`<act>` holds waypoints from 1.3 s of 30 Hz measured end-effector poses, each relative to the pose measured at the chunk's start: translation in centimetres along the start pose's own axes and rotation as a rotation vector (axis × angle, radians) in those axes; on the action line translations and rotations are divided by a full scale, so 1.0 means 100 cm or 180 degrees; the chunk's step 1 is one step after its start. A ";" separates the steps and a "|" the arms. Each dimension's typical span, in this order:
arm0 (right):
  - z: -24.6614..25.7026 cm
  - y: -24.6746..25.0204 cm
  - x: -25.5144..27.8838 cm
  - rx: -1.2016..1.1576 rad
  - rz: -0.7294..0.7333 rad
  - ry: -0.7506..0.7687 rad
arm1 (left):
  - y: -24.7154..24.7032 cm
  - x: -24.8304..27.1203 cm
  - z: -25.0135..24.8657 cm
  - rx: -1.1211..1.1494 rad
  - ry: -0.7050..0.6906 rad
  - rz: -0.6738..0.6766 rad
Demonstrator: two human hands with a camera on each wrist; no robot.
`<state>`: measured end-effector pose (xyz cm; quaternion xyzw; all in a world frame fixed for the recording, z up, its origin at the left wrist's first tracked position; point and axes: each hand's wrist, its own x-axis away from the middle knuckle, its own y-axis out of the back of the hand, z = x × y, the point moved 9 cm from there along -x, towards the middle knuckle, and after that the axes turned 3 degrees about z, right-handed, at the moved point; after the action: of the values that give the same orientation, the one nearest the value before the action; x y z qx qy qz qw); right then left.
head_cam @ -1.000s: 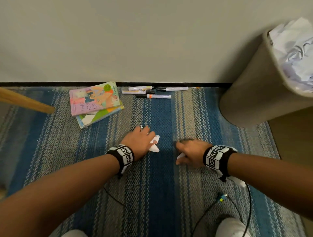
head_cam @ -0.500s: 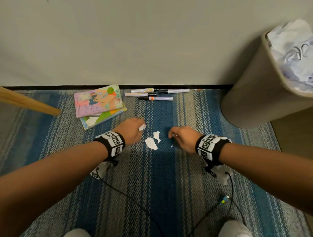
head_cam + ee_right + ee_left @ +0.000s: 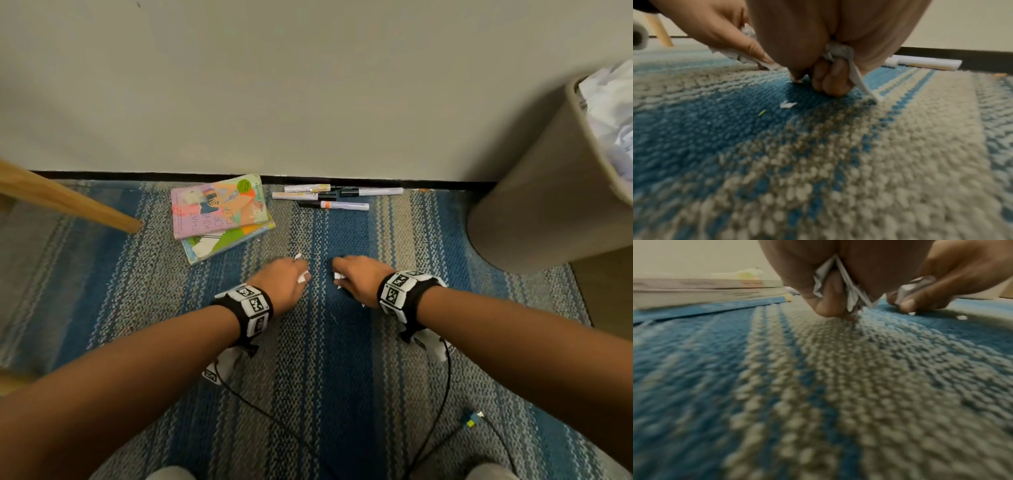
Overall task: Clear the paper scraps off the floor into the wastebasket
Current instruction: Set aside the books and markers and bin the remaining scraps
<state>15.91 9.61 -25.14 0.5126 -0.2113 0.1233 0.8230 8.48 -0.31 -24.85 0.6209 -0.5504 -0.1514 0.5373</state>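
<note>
- Gripping crumpled paper scraps (image 3: 846,288), the left hand (image 3: 286,282) has its fingers curled tight around them, low on the rug (image 3: 342,377).
- Beside it, the right hand (image 3: 359,279) clutches its own wad of scraps (image 3: 838,51), knuckles touching the rug.
- One small loose scrap (image 3: 787,104) lies just in front of the right hand's curled fingers, nearer to that hand than to the left.
- Well off to the right hand's outer side stands the wastebasket (image 3: 548,205), already heaped with paper, so the right hand likely has the shorter carry.

A blue-and-grey striped rug (image 3: 329,394) bears stacked books (image 3: 219,216), markers (image 3: 337,197), a wastebasket (image 3: 541,212) and tiny paper scraps (image 3: 788,104).
</note>
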 end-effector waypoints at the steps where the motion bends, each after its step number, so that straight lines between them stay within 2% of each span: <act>1: -0.003 0.002 0.001 -0.0107 -0.0021 -0.0037 | 0.008 0.003 0.012 0.0099 0.0049 -0.0136; 5: -0.012 0.012 0.009 -0.0466 -0.0141 -0.0103 | 0.033 0.004 0.047 0.0276 0.0365 -0.0363; 8: -0.017 0.012 0.011 -0.0376 -0.0122 -0.0128 | 0.049 -0.003 0.051 0.0283 0.0496 -0.0642; 11: -0.020 0.017 0.013 -0.0344 -0.0235 -0.0149 | 0.047 -0.015 0.042 0.0200 0.0490 -0.0501; 16: -0.014 0.016 0.013 0.0040 -0.0164 -0.0229 | 0.022 -0.030 0.031 0.0027 0.0454 -0.0098; 21: -0.005 -0.003 0.004 -0.0035 0.0164 -0.0094 | 0.026 -0.029 0.036 0.0086 0.0497 -0.0402; 23: -0.006 -0.005 0.002 -0.0201 0.0110 -0.0045 | 0.032 -0.030 0.038 0.0177 0.0536 -0.0509; 27: -0.010 -0.002 -0.001 -0.0010 0.0063 0.0001 | 0.048 -0.038 0.030 0.0196 0.0377 -0.0703; 31: -0.030 0.008 0.007 -0.0458 -0.0263 -0.0178 | 0.047 -0.049 0.018 0.0050 0.0050 -0.0546; 34: -0.044 0.017 0.019 -0.0751 -0.0313 -0.0284 | 0.038 -0.055 0.014 -0.0168 0.0052 -0.0311; 39: -0.050 0.018 0.038 -0.0398 -0.0297 -0.0155 | 0.041 -0.053 0.012 -0.0175 0.0237 -0.0281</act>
<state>19.60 14.86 -23.85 0.4724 -0.2144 0.0588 0.8529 3.58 4.37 -24.01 0.6348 -0.4978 -0.1668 0.5670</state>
